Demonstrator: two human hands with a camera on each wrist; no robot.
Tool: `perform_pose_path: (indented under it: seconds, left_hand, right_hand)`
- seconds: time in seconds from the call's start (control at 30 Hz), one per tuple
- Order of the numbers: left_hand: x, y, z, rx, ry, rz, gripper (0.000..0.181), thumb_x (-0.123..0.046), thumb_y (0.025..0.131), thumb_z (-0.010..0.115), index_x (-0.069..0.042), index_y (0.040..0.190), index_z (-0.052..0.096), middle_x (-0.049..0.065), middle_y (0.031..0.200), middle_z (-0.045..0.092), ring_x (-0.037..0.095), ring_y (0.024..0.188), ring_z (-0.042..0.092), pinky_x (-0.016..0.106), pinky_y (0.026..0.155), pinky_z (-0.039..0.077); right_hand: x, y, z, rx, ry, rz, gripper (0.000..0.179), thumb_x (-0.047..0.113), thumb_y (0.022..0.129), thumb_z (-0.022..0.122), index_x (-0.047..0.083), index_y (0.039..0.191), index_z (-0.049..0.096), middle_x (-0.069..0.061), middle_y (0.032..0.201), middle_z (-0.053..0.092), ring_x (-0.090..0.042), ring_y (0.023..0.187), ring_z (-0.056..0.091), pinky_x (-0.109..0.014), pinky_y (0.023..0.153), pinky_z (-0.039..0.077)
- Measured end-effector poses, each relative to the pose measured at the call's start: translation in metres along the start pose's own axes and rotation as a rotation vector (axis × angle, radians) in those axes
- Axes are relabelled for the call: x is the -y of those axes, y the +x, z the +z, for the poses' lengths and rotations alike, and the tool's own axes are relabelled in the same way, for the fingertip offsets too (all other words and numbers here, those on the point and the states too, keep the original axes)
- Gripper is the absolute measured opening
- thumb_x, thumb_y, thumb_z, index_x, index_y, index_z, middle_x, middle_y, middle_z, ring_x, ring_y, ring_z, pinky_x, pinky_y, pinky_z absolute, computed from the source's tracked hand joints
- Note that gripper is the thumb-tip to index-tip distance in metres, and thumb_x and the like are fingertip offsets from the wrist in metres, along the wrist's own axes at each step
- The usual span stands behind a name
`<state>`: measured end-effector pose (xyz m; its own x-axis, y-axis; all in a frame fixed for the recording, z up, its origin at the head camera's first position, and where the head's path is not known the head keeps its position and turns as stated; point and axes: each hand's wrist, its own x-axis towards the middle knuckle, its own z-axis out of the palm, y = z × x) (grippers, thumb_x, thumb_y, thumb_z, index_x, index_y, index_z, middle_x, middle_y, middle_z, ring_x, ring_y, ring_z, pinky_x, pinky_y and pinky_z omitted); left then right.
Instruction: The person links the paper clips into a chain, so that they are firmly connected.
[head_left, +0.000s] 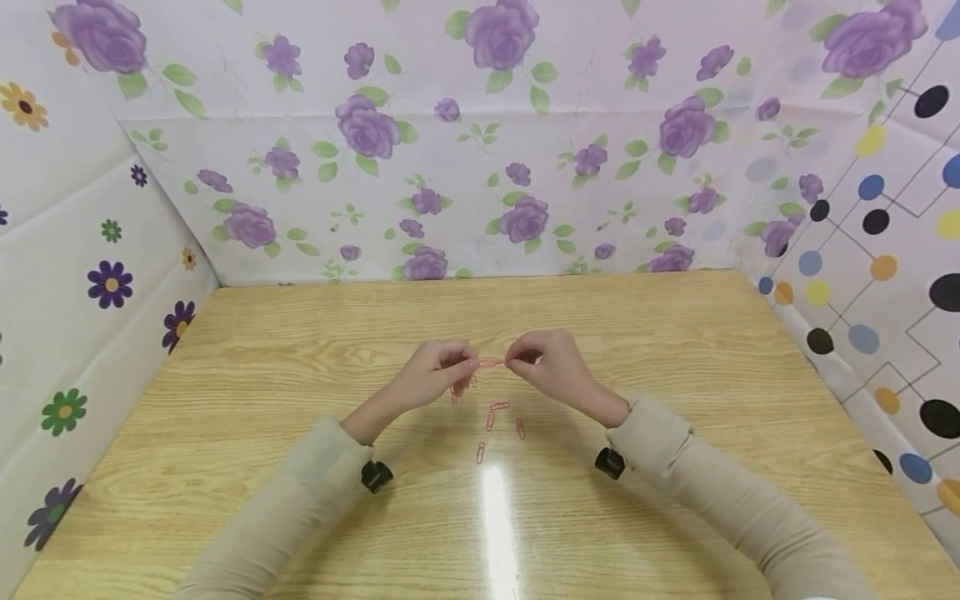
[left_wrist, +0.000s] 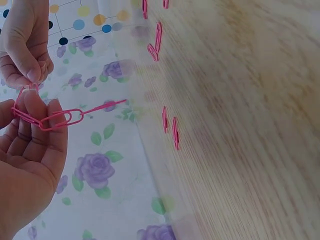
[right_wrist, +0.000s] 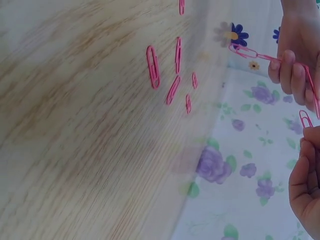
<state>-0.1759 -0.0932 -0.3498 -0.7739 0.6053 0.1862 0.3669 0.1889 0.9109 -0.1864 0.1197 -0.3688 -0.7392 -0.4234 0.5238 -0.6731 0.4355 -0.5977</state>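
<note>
Head view: both hands are raised above the pale wood-grain table, fingertips facing each other and near together, with a thin pink line of wire bridging them.

Left hand: my thumb and forefinger pinch a short chain of pink, looped wire paper clips. Left wrist view shows it crossing my fingers, its free end sticking out past them into the air.

Right hand: thumb and fingertips pinch one pink wire paper clip, its rounded end pointing toward the chain. I cannot tell whether this clip is hooked through the end link or only lies against it; fingertips hide the contact.

Stock: six loose pink paper clips lie scattered on the table, counted in each wrist view, none touched by a hand.

Technique, my judgement: the step looks like joining the single clip to the chain. Best to hold the end link right beside its loop, so that it cannot swivel, and keep that loop exposed. Feed the clip's free wire end through, then turn the clip until the link rides into its inner bend. Light pressure should do; forcing could splay the wire or flick the clip away. A gentle tug would check the joint.
</note>
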Motion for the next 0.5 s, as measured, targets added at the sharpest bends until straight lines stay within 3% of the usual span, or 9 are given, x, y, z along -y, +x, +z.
perform_pose_path:
  seconds: [0.27,0.5]
  left_hand:
    - [-0.0073,0.0011,0.0014,-0.023,-0.026,-0.04,0.016,0.002,0.092,0.047,0.006,0.079,0.056,0.028,0.063,0.049,0.046,0.056,0.047,0.025,0.044,0.044]
    - [-0.006,0.0023,0.0013,-0.013,-0.022,-0.022,0.016,0.002,0.092,0.046,0.007,0.081,0.057,0.028,0.061,0.048,0.048,0.055,0.045,0.025,0.044,0.044]
  right_hand:
    - [0.0021,0.0003,0.0037,-0.038,-0.017,-0.061,0.011,-0.007,0.073,0.068,0.004,0.07,0.069,-0.004,0.068,0.065,-0.01,0.057,0.057,-0.023,0.054,0.048]
    - [0.0005,-0.0003,0.0055,-0.054,-0.027,-0.097,0.011,-0.007,0.073,0.069,0.004,0.07,0.069,-0.003,0.067,0.065,-0.009,0.057,0.057,-0.023,0.053,0.048]
